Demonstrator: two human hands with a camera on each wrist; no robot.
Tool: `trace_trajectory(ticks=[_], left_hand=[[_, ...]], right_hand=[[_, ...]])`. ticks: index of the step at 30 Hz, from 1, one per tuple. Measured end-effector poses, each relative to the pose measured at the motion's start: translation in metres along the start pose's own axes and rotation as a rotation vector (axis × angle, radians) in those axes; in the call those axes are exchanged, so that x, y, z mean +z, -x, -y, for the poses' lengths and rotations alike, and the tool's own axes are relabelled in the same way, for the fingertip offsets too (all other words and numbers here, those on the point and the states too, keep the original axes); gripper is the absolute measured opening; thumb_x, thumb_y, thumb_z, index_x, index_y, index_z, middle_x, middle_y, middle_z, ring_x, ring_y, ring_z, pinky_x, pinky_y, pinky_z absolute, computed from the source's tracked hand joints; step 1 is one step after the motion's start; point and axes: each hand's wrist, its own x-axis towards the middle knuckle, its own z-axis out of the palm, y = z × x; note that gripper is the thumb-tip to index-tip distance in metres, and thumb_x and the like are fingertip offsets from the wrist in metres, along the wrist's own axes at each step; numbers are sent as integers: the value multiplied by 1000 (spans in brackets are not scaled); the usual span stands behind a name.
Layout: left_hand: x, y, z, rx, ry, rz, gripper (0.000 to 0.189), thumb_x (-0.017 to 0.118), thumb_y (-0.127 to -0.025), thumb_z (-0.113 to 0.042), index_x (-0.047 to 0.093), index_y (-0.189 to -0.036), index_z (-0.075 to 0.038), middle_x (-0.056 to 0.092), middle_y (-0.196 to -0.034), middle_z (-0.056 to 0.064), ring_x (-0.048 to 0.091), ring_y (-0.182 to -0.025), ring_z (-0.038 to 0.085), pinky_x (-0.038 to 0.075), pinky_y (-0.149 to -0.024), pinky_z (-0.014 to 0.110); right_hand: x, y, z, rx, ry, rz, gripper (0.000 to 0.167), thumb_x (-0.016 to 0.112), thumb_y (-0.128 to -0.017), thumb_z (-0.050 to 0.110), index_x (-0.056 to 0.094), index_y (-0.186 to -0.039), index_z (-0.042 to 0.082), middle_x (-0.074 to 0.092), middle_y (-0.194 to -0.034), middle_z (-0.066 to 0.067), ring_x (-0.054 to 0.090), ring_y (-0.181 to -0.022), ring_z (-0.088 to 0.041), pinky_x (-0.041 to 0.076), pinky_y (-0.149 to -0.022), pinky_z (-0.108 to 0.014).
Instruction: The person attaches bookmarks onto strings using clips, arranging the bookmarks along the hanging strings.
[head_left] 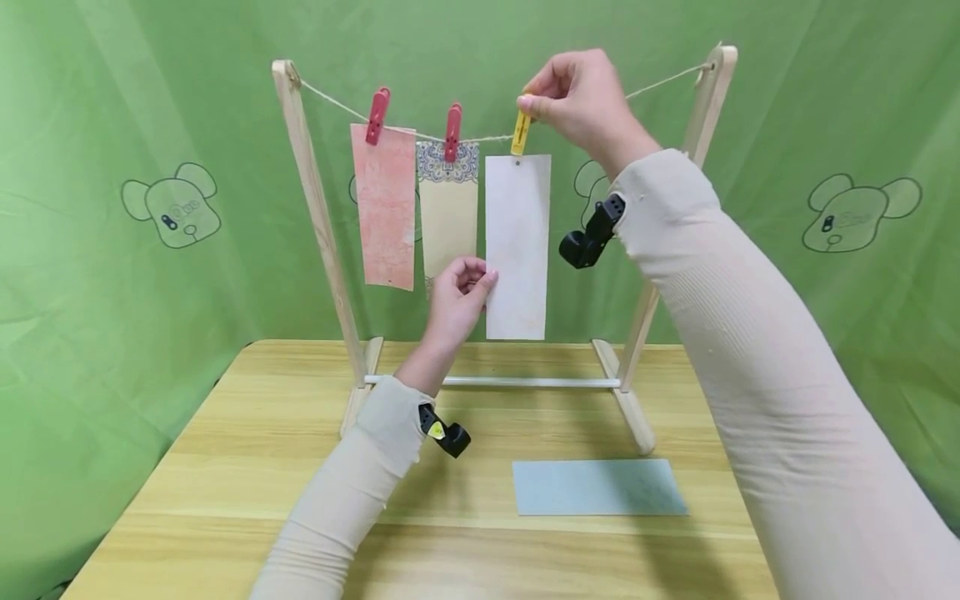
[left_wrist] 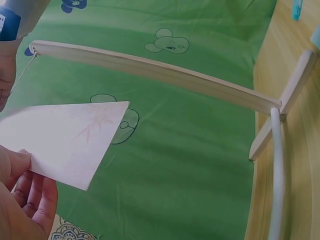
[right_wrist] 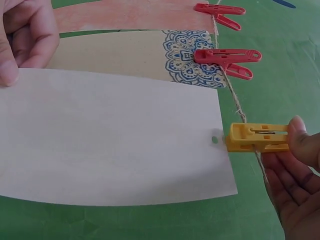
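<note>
My left hand (head_left: 459, 304) pinches the left edge of a long white card (head_left: 516, 250) that hangs upright. With thumb and fingers, my right hand (head_left: 581, 96) holds a yellow clothespin (right_wrist: 257, 137) by its handle end, on the twine (right_wrist: 235, 102). The pin's tip meets the card's top edge, just above a small punched hole (right_wrist: 214, 140); I cannot tell whether it bites the card. To the left, a red clothespin (head_left: 452, 133) holds a cream card (head_left: 450, 212) with a blue pattern. Another red clothespin (head_left: 378, 117) holds a pink card (head_left: 386, 208).
A wooden frame with a left post (head_left: 318, 208) and a right post (head_left: 711, 108) carries the twine. A white rod (head_left: 532, 382) joins its feet. On the wooden table (head_left: 225, 467) lies a light blue card (head_left: 600, 487). Behind hangs a green curtain (head_left: 465, 50).
</note>
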Motion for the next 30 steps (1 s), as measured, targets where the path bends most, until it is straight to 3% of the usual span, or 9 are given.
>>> trace_trajectory(ticks=[7, 16, 25, 30], left_hand=[[1, -1, -2, -18, -1, -5, 12, 63, -89, -6, 58, -98, 0, 58, -79, -1, 49, -66, 8, 49, -58, 26], [3, -2, -8, -38, 27, 7, 13, 62, -90, -7, 57, -101, -1, 57, -82, -1, 50, -70, 8, 47, -59, 20], [5, -4, -11, -59, 33, 15, 14, 62, -90, -9, 57, -101, -2, 58, -84, 0, 50, -71, 8, 52, -75, 46], [6, -5, -13, -71, 38, 15, 13, 62, -90, -9, 57, -101, -3, 59, -84, 0, 51, -70, 8, 51, -65, 29]], right_hand=[[1, -1, -1, 58, -30, 35, 20, 68, -86, 16, 64, -100, 4, 61, -84, -1, 57, -76, -10, 50, -76, -18], [1, -3, -3, 78, -24, 48, 13, 67, -87, 17, 63, -94, 8, 61, -85, -2, 58, -76, -10, 51, -75, -18], [0, -3, -4, 83, -10, 62, 13, 67, -87, 18, 63, -95, 7, 60, -86, -2, 58, -77, -10, 51, -73, -16], [-2, -2, -4, 86, -17, 81, 15, 66, -88, 18, 63, -97, 7, 60, -87, -2, 58, -79, -10, 51, -75, -16]])
